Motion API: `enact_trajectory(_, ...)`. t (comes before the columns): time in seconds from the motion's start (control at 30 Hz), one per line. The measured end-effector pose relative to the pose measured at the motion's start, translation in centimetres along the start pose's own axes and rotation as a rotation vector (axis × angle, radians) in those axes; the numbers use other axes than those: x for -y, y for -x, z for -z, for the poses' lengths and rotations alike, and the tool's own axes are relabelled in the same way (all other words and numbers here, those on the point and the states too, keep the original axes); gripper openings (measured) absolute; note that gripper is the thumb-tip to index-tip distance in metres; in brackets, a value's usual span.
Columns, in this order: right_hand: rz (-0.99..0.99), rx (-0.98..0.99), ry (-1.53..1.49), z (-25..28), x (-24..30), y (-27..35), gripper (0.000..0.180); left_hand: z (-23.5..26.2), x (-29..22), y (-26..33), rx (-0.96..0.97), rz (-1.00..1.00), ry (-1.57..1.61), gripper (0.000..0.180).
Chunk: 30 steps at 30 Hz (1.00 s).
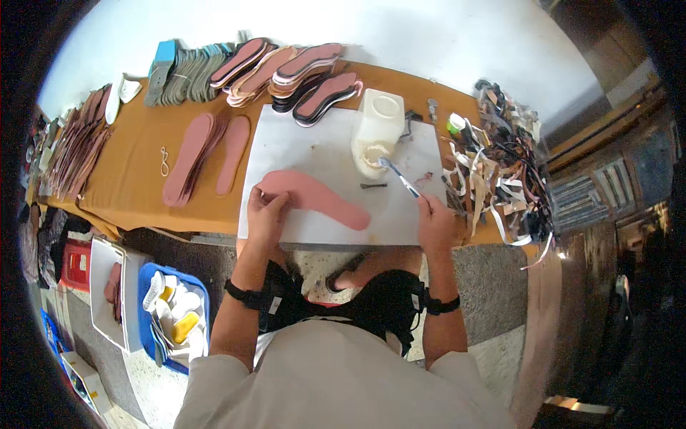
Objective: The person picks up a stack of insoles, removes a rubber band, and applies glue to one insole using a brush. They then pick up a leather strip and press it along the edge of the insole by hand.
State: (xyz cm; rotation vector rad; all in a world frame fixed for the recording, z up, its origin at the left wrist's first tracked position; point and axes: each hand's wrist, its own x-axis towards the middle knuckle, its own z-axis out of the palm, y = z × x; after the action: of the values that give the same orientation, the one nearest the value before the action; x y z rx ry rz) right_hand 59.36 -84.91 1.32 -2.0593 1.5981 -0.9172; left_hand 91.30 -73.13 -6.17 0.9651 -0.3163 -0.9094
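Note:
My left hand (269,213) pinches the wide end of a pink insole (321,197), which is held over the white board (291,136). In my right hand (435,216) is a toothbrush (404,180) with a blue and white handle. Its head reaches into the cut opening of a cream plastic container (370,129) that lies on the board. Whitish residue rings that opening; what is inside is hard to make out. A small dark strip (374,186) lies just below the container.
Stacked pink insoles (191,154) lie on the brown-covered table (136,154) at left. More insole piles (307,63) and grey-green pieces (191,75) line the back. Tangled strips (511,168) heap at right. A blue bin (148,336) of white pieces stands on the floor at lower left.

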Motion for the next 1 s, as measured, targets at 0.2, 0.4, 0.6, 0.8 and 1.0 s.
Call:
enact_trajectory(0.2, 0.006, -0.047, -0.056, -0.9, -0.9, 0.1, 0.025, -1.1, -0.6, 0.5, 0.011, -0.012, -0.052, 0.05)
enact_trajectory(0.4, -0.004, -0.011, -0.075, -1.5, -0.9, 0.3, 0.024, 1.3, 0.5, -0.3, 0.026, -0.008, 0.02, 0.045)
enact_trajectory(0.6, -0.085, 0.101, -0.181, -2.4, -1.5, -0.2, 0.023, 0.7, 0.2, -0.2, -0.048, -0.008, -0.004, 0.018)
enact_trajectory(0.8, -0.046, 0.09, -0.071, 1.4, -0.4, -0.1, 0.025, -0.5, -1.2, 1.8, -0.033, 0.054, -0.034, 0.008)
enact_trajectory(1.0, -0.044, 0.077, -0.358, 3.4, 2.5, 3.7, 0.021, -2.1, -3.0, 6.1, -0.014, 0.056, -0.005, 0.013)
